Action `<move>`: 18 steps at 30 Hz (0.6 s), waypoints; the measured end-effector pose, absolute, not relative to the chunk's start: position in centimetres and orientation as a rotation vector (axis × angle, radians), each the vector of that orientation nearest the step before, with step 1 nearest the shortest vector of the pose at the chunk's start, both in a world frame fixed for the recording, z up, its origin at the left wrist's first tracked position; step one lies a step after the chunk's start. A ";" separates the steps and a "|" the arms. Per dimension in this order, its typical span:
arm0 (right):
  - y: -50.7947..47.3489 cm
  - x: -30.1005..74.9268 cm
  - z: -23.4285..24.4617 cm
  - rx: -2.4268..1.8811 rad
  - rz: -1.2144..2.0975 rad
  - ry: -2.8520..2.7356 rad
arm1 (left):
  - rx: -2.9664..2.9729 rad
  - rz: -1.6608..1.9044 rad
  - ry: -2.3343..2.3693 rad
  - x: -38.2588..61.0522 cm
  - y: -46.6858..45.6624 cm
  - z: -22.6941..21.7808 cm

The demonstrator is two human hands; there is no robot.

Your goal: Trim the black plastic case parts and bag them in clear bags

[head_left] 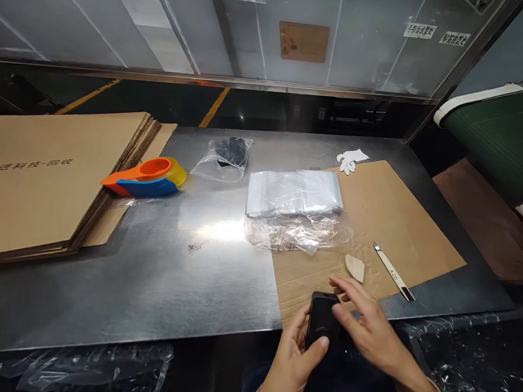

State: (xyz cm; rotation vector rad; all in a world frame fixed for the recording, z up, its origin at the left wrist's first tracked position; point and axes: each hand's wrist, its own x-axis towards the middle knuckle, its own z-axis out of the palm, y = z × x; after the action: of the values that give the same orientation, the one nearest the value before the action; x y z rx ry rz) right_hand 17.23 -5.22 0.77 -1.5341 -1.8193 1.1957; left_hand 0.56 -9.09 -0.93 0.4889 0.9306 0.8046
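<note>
My left hand point(292, 356) is wrapped round a small black case-like object point(322, 321) at the table's front edge, thumb pressed on its face. My right hand point(366, 326) lies over the object's right side with its fingers stretched out and spread, touching it. Just beyond the hands a small tan wedge-shaped piece point(355, 267) and a thin craft knife point(393, 271) lie on a brown cardboard sheet point(403, 224).
A stack of clear plastic bags point(294, 192) lies mid-table above loose crumpled film point(297, 234). A bag holding something dark point(226, 156), an orange-blue tape dispenser point(148, 178), flattened cartons point(43, 175) and a white glove point(351, 159) rest on the steel table point(170, 273). A green conveyor point(503, 129) runs on the right.
</note>
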 end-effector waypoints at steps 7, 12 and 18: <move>-5.1 18.0 1.8 -1.377 1.660 -1.983 | 0.593 0.582 0.863 -0.5 -9.2 -0.5; -6.0 17.8 2.3 -1.488 1.758 -2.039 | 0.621 0.477 0.851 -0.6 -10.0 -0.9; -6.4 16.8 1.9 -1.739 1.684 -2.003 | 0.724 0.488 0.930 0.0 -10.5 -0.7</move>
State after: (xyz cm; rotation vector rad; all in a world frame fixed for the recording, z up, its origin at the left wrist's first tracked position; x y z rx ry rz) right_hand 16.75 -6.45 1.89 -1.7395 -2.0027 1.6835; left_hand 0.05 -10.55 -0.66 0.7243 0.9295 0.4877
